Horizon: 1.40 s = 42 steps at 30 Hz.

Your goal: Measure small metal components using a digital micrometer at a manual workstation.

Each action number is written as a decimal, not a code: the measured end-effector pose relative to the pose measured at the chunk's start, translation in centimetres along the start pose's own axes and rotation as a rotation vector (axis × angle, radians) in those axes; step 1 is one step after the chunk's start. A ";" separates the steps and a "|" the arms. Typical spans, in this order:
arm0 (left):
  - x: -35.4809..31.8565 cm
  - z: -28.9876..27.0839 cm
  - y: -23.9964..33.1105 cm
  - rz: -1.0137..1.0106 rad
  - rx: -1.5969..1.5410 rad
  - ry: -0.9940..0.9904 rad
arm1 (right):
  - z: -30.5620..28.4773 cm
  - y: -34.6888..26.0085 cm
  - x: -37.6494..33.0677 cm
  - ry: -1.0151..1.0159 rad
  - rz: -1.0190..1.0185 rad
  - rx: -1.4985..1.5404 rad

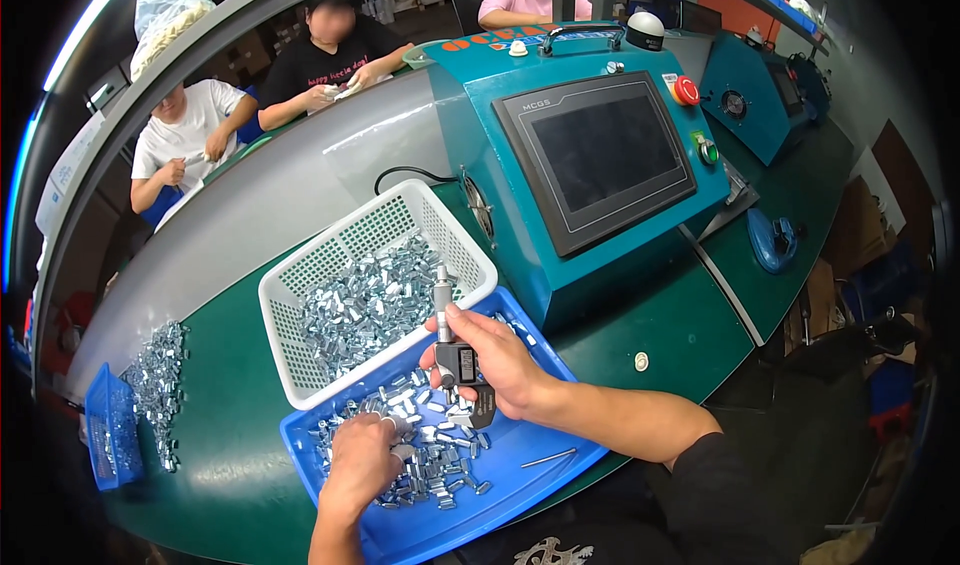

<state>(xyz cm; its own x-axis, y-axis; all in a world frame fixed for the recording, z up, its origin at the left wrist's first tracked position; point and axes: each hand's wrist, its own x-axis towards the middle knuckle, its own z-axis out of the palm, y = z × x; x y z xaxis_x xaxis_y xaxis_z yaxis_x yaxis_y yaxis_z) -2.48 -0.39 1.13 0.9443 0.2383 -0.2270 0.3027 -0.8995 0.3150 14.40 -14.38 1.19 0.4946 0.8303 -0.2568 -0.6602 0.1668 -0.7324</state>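
Note:
My right hand (pixel 500 365) is closed around a digital micrometer (pixel 459 363), held upright over the blue tray (pixel 535 500). The micrometer has a silver thimble on top and a small dark display. My left hand (pixel 362 457) reaches into the tray among small shiny metal pieces (pixel 430 465). Pale coverings show on its fingertips. Its fingers are curled; whatever lies between them is hidden among the pieces. Behind the tray, a white perforated basket (pixel 285 310) holds a heap of similar pieces. A thin metal rod (pixel 549 458) lies at the tray's right side.
A teal machine (pixel 625 290) with a dark screen (pixel 605 153) stands behind on the green table (pixel 225 415). At left are a small blue bin (pixel 108 430) and a loose pile of metal pieces (pixel 160 375). Several people sit beyond a grey chute (pixel 345 130).

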 end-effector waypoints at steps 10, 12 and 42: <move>0.5 0.1 1.4 -0.032 -1.056 0.211 | 0.2 0.3 -0.1 0.031 -0.002 0.001; 1.1 0.7 1.4 -0.040 -1.279 0.218 | 0.0 -0.2 0.0 0.047 0.002 0.011; 2.0 1.9 2.6 -0.085 -1.641 0.027 | 0.1 -0.6 0.0 0.014 -0.031 0.038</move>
<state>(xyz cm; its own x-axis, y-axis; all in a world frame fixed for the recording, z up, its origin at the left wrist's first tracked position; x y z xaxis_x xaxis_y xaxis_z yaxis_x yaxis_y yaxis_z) -0.08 -2.93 -0.22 0.9152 0.2853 -0.2845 0.1393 0.4385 0.8879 14.70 -14.43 1.66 0.5228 0.8169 -0.2436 -0.6653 0.2123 -0.7158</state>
